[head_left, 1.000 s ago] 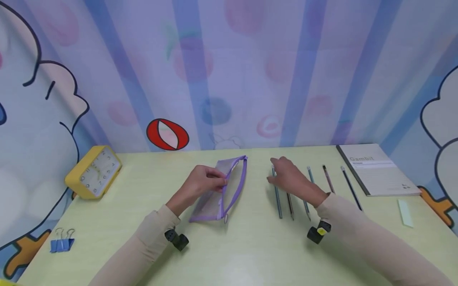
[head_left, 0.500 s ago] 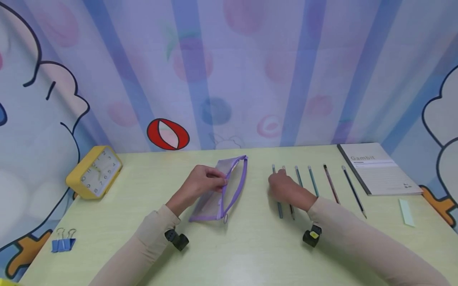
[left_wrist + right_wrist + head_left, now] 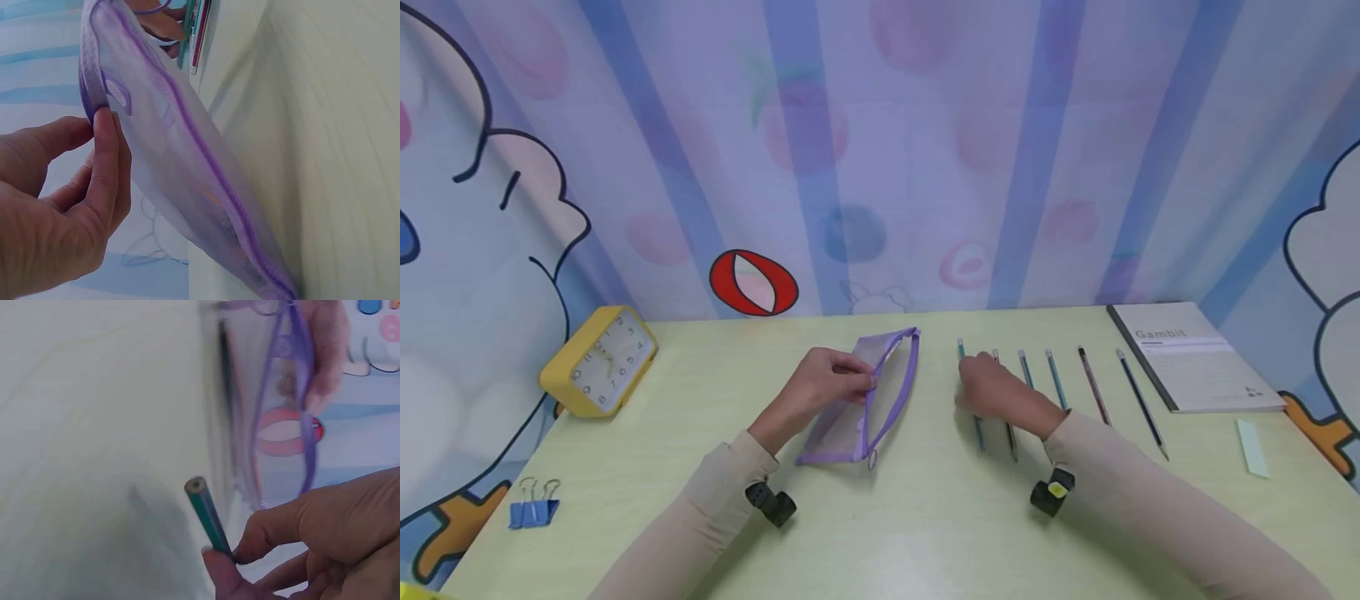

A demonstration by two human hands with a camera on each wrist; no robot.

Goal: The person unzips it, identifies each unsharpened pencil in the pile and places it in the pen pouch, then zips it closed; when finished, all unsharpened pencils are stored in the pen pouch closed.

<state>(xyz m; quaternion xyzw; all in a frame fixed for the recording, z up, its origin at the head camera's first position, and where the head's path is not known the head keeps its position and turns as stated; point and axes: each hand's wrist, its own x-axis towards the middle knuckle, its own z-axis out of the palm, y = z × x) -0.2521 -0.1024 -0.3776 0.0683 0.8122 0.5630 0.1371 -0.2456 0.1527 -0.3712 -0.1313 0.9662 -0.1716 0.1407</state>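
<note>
My left hand (image 3: pixel 827 375) pinches the zipped edge of a see-through mesh pencil pouch (image 3: pixel 835 429) with purple trim, and its mouth gapes toward the right. In the left wrist view, thumb and fingers meet on the purple band of the pouch (image 3: pixel 181 156). My right hand (image 3: pixel 997 387) pinches a green pencil (image 3: pixel 208 515) between thumb and finger; its blunt, unsharpened end points out in the right wrist view. Just right of it on the table lies a dark pencil (image 3: pixel 1012 443), partly behind the hand. Dark and reddish strips show through the pouch wall in the right wrist view.
Farther right lie a blue pencil (image 3: pixel 1026 369), a teal one (image 3: pixel 1056 379), a dark red one (image 3: pixel 1094 387) and a navy one (image 3: pixel 1141 404). Beyond are a notebook (image 3: pixel 1198 358) and a pale green strip (image 3: pixel 1252 448). At left stand a yellow clock (image 3: pixel 598 362) and blue binder clips (image 3: pixel 533 512).
My right hand has come down over the leftmost pencil, gripped it and shifted it slightly left. The left hand and the pouch have stayed in place.
</note>
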